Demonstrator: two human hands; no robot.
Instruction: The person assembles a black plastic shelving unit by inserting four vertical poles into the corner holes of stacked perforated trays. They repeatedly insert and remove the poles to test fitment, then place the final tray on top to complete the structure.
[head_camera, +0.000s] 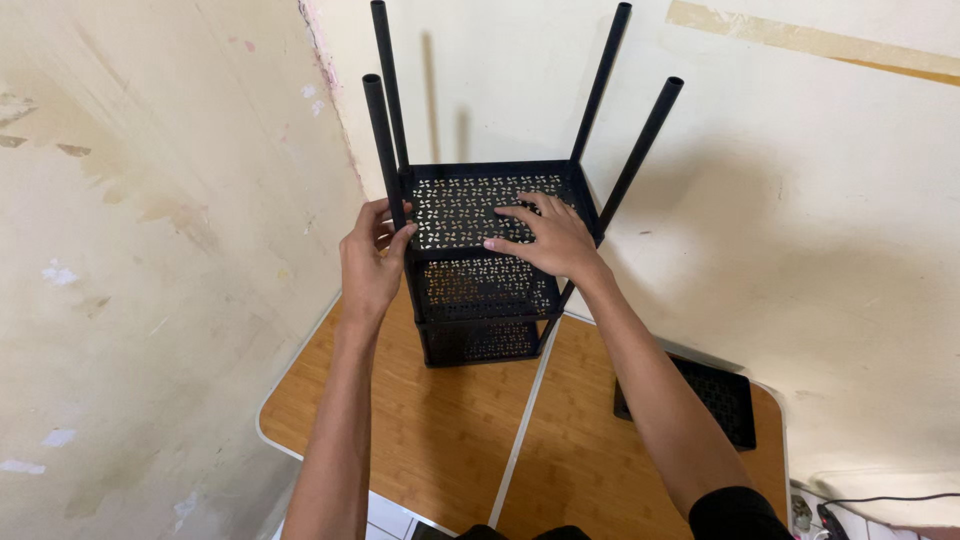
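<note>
We note cream-painted walls (150, 250) meeting at a corner (335, 120), their surface stained and flaking in patches on the left, with a tan strip (800, 40) running across the upper right. Below stand two wood-grain tabletops (430, 430) with pale edging, set side by side with a light seam (522, 420) between them, pushed into the corner. We record white floor tile (385, 515) visible at the near edge, a dark cable (890, 498) at lower right, and even light casting soft shadows on the right wall.
</note>
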